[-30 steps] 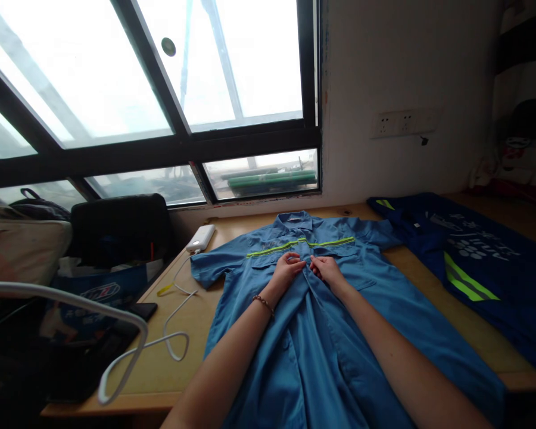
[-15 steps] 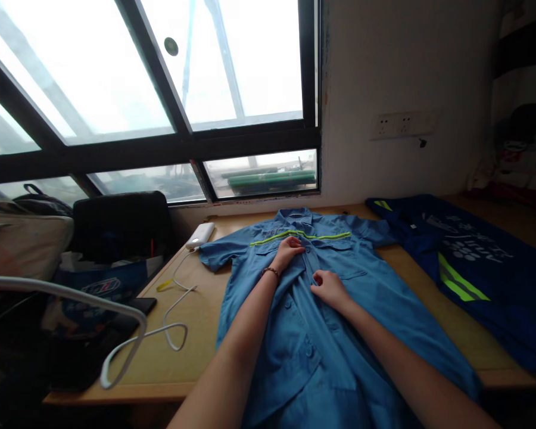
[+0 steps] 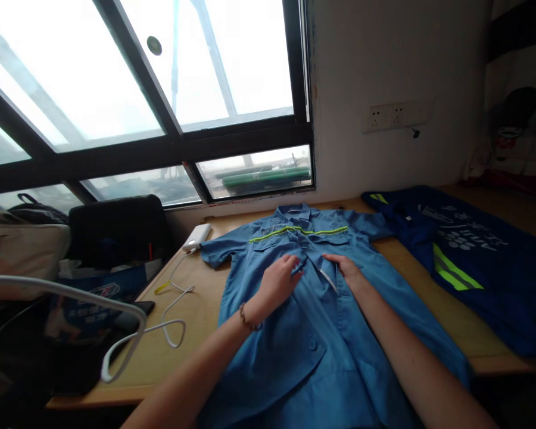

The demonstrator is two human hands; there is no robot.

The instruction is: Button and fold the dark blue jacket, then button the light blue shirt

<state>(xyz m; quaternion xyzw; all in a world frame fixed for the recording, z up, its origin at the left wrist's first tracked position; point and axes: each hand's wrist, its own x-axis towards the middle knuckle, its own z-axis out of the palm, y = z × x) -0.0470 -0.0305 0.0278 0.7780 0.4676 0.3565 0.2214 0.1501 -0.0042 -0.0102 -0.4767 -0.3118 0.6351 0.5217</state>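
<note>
A blue short-sleeved work shirt [image 3: 272,333] lies front up on the wooden table, collar toward the wall, with a yellow-green stripe across the chest. Its front is parted below the chest, and a pale strip shows inside the gap. My left hand [image 3: 280,279], with a beaded bracelet at the wrist, is closed on the front edge left of the opening; a bit of blue cloth shows between the fingers. On the other side, my right hand [image 3: 347,271] grips the opposite front edge, thumb and fingers about the cloth. Buttons show lower on the left panel.
A dark blue garment [image 3: 464,238] with reflective bands lies at the right. Left of the shirt are a white power bank [image 3: 197,237] and its white cable [image 3: 172,325], which loops past the table's left edge. Bags and a black chair back [image 3: 118,229] stand beyond that edge.
My left hand has come down and left from the chest stripe. My right hand has moved slightly right and up, and the shirt front has spread apart between them. The view has shifted slightly.
</note>
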